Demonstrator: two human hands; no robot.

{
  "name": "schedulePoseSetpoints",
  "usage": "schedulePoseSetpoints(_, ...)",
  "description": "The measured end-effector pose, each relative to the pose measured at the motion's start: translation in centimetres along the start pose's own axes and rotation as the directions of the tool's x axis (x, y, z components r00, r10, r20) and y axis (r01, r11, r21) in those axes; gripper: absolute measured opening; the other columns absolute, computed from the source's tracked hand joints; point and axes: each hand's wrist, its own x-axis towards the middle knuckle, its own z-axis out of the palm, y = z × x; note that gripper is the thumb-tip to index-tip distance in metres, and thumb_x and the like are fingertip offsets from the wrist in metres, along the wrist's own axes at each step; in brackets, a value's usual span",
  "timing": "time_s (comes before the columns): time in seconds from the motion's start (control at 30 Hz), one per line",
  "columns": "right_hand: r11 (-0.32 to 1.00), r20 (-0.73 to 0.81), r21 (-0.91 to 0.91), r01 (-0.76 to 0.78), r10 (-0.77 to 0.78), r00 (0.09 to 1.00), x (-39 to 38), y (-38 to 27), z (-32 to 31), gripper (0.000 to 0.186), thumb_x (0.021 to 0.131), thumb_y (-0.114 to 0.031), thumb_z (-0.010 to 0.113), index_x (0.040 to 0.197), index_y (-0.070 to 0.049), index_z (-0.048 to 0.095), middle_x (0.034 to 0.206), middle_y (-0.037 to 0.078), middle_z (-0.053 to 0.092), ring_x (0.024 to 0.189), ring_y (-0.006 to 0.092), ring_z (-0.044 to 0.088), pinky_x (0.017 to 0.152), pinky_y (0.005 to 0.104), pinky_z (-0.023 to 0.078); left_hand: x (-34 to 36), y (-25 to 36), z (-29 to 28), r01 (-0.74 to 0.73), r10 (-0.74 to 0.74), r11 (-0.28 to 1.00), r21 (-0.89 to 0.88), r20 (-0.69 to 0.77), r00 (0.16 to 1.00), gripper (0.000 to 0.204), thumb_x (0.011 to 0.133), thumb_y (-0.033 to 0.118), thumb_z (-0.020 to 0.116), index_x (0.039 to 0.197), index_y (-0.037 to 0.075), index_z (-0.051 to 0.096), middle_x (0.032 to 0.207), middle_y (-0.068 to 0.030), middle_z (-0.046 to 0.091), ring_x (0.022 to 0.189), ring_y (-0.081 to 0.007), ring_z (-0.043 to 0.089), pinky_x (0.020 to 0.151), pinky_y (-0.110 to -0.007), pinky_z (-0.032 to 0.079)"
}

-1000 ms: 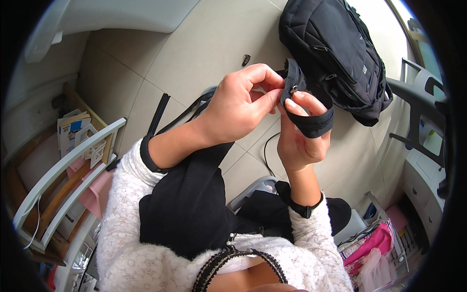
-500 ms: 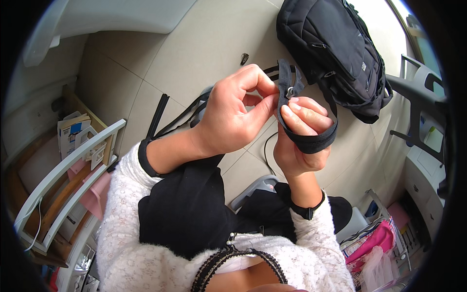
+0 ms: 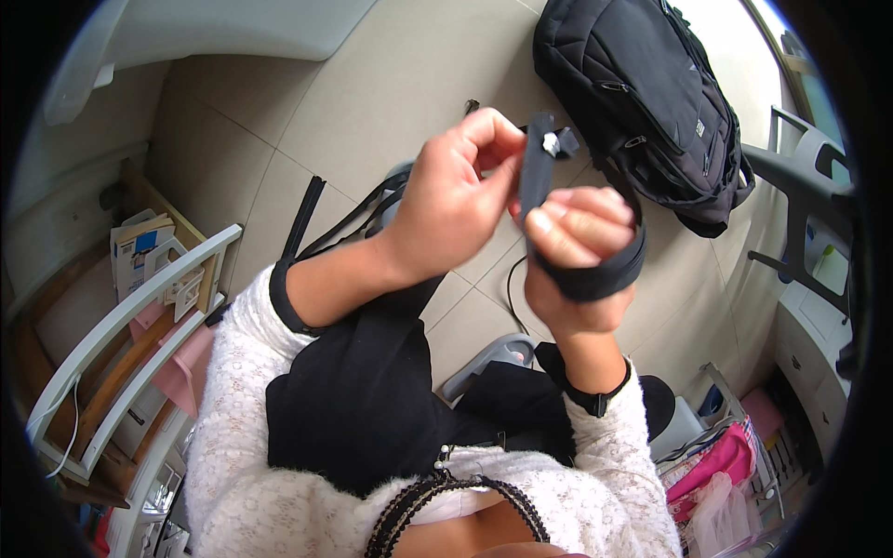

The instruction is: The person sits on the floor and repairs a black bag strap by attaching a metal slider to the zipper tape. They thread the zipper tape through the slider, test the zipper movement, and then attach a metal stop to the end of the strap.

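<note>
A black zipper tape (image 3: 536, 177) is held up in front of me, its upper end sticking up above my fingers. Near that end sits a bright metal slider (image 3: 551, 143), blurred by motion. My left hand (image 3: 442, 200) pinches the tape's left edge between thumb and fingers. Below the slider, my right hand (image 3: 581, 265) grips the tape with curled fingers. The rest of the tape loops round the outside of this hand. Behind my right hand lies a black backpack (image 3: 642, 102) on the floor.
A long black strip (image 3: 303, 219) lies on the tiles at left, beside a thin black strap. A small dark metal piece (image 3: 473, 105) is beyond my left hand. Grey slippers (image 3: 493, 363), a white rail (image 3: 139, 325) and a dark chair frame (image 3: 800, 195) surround me.
The tape has turned in my hands and its teeth no longer face me clearly. My left hand has risen slightly; my right hand has rolled a little. Both still hold on.
</note>
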Motion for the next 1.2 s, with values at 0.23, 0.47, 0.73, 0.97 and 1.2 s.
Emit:
schedulePoseSetpoints(0.23, 0.968, -0.038, 0.176, -0.178, 0.188, 0.981, 2.0, -2.9, -2.0, 0.046, 0.073, 0.009, 0.083, 0.111, -0.01, 0.068, 0.103, 0.006, 0.062, 0.094, 0.0285, 0.07, 0.073, 0.0407, 0.053, 0.9, -0.3, -1.3, -0.011, 0.012, 0.996, 0.086, -0.006, 1.0, 0.01, 0.101, 0.008, 0.064, 0.095, 0.001, 0.063, 0.08, -0.0016, 0.068, 0.069, -0.0059, 0.062, 0.064, -0.023, 0.053)
schedulePoseSetpoints(0.47, 0.92, -0.23, 0.357, -0.163, 0.256, 0.939, 3.4, -3.9, -4.0, 0.024, 0.09, -0.008, 0.076, 0.112, -0.005, 0.067, 0.1, 0.008, 0.061, 0.087, 0.03, 0.071, 0.071, 0.0425, 0.06, 3.6, -1.9, -3.9, 0.047, -0.012, 0.97, 0.236, -0.148, 0.989, 0.012, 0.099, 0.01, 0.067, 0.09, 0.001, 0.065, 0.078, -0.0021, 0.068, 0.067, -0.0058, 0.062, 0.059, -0.023, 0.053)
schedulePoseSetpoints(0.73, 0.603, -0.275, 0.748, -0.275, 0.66, 0.699, 4.7, 2.5, -16.6, 0.025, 0.104, -0.017, 0.061, 0.119, 0.001, 0.069, 0.114, 0.019, 0.074, 0.106, 0.03, 0.072, 0.102, 0.043, 0.055, 4.3, -3.3, -6.9, 0.103, -0.02, 0.876, 0.471, -0.178, 0.984, 0.016, 0.094, 0.014, 0.071, 0.085, 0.002, 0.066, 0.087, -0.0048, 0.068, 0.072, -0.0097, 0.062, 0.062, -0.026, 0.051)
schedulePoseSetpoints(0.97, 0.591, -0.352, 0.667, -0.454, 0.787, 0.507, 5.0, 16.1, -31.9, 0.02, 0.104, -0.011, 0.06, 0.111, 0.006, 0.067, 0.108, 0.021, 0.073, 0.104, 0.0298, 0.071, 0.104, 0.0442, 0.054, 2.8, -3.2, -8.9, -0.001, 0.068, 0.723, 0.691, -0.069, 0.995, 0.011, 0.093, 0.01, 0.069, 0.086, 0.003, 0.068, 0.113, -0.01, 0.066, 0.101, -0.0146, 0.062, 0.086, -0.031, 0.051)
schedulePoseSetpoints(1.2, 0.373, -0.236, 0.663, -0.649, 0.927, 0.291, 3.9, 35.4, -49.6, 0.016, 0.101, -0.009, 0.065, 0.103, 0.006, 0.068, 0.098, 0.018, 0.073, 0.091, 0.027, 0.071, 0.096, 0.0412, 0.059, 0.1, -1.2, -11.4, 0.12, -0.189, 0.874, 0.471, 0.103, 0.976, 0.012, 0.095, 0.01, 0.07, 0.087, 0.002, 0.066, 0.11, -0.0081, 0.067, 0.102, -0.0143, 0.061, 0.093, -0.033, 0.049)
